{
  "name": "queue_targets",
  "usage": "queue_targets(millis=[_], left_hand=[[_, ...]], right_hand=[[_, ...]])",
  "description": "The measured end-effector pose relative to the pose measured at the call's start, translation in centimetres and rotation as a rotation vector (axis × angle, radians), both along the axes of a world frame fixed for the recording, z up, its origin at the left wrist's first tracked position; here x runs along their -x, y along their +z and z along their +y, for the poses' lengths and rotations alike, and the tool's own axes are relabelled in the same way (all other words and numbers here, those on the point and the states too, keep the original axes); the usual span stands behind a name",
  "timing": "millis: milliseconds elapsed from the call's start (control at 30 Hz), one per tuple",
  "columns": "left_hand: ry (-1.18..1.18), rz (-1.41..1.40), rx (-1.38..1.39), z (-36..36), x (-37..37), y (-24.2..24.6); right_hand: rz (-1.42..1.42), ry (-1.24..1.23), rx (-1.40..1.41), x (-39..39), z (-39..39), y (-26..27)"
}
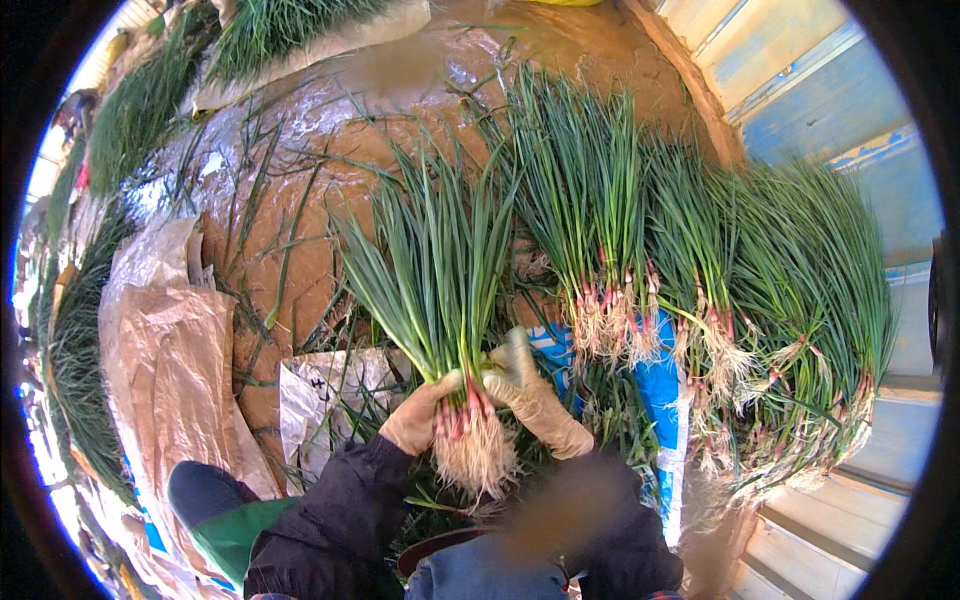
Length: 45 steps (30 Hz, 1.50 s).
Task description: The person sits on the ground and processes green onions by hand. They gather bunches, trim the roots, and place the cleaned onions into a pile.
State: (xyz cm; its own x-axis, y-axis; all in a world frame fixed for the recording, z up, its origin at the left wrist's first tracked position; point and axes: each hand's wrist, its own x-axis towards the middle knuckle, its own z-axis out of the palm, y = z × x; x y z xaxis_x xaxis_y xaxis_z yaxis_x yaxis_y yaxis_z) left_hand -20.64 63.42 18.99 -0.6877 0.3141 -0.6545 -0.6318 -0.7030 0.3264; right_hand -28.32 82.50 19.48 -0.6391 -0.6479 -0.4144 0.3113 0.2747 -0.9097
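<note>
A bunch of green onions point(442, 255) with long green leaves, pinkish bulb ends and pale, stringy roots stands upright before me, leaves away from me. Around its lower stems, on the left side, my left hand point(421, 412) in a pale glove is closed. My right hand point(536, 401), gloved too, is at the bunch's right side; its thumb touches the stems, while its other fingers are spread and somewhat blurred. To the right lie more bunches of green onions point(600, 195), roots towards me, partly on a blue and white plastic sack point(664, 420).
A large heap of green onions point(802, 285) rests near a blue and cream panelled wall point(832, 112). The brown floor point(300, 172) looks wet and muddy, with scattered leaves. Left are flattened tan sacks point(176, 337) and a white sack point(300, 405). More green onions point(292, 26) lie at the top left.
</note>
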Motion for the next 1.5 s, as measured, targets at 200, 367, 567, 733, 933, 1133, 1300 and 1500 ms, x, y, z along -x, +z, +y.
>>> queue_targets(millis=[200, 367, 567, 733, 933, 1133, 1300, 1500], left_hand=[[0.330, 0.043, -0.122, -1.2, 3.5, 3.6], [0.568, 0.297, -0.123, -6.4, 8.1, 8.7], [0.792, 0.134, 0.052, -10.8, 11.6, 18.2], [0.796, 0.221, 0.135, -12.0, 11.2, 23.4], [0.776, 0.370, -0.011, -17.6, 9.8, 25.2], [0.779, 1.043, 0.952, -22.0, 3.0, 23.7], [0.824, 1.117, 0.434, -24.2, -6.8, 24.4], [0.816, 1.194, 0.200, -23.6, -15.0, 25.0]], right_hand=[[-0.099, 0.061, 0.037, -2.4, 0.9, 6.7], [0.247, -0.064, 0.284, -2.3, 3.4, 14.6], [0.598, 0.563, -0.520, 3.6, -0.1, 19.1], [0.389, 0.326, 0.319, 7.4, -8.5, 21.5], [0.431, 0.202, 0.454, 4.1, -13.7, 27.2], [0.004, 0.240, 0.617, 3.8, -9.4, 25.4], [0.878, 0.546, -0.637, 2.9, -12.3, 16.4], [1.041, 0.122, 0.274, -1.3, -25.6, 18.5]])
